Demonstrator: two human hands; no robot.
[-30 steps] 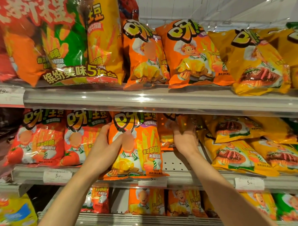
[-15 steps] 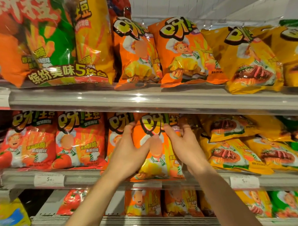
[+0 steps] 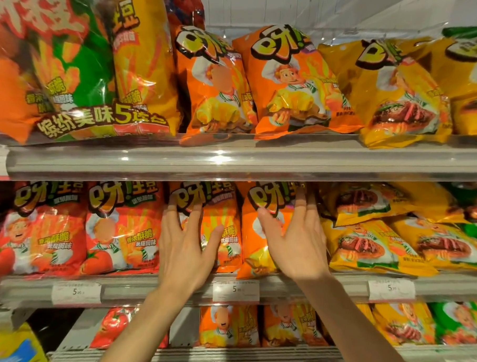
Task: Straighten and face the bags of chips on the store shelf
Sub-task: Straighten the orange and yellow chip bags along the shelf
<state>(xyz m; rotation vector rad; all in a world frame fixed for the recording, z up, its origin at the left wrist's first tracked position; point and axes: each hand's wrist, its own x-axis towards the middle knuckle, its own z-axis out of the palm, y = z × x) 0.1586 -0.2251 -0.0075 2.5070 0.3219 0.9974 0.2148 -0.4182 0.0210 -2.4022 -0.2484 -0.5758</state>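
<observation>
1. Hands lie flat on two orange chip bags on the middle shelf.
2. The left hand, fingers straight and spread, presses the left orange bag.
3. The right hand, also spread open, rests on the right orange bag, which stands upright just beside the yellow bags.

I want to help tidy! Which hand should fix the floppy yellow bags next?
The right hand, probably. It rests on the orange bag right beside the tilted yellow bags, while the left hand lies on a bag farther away.
</observation>
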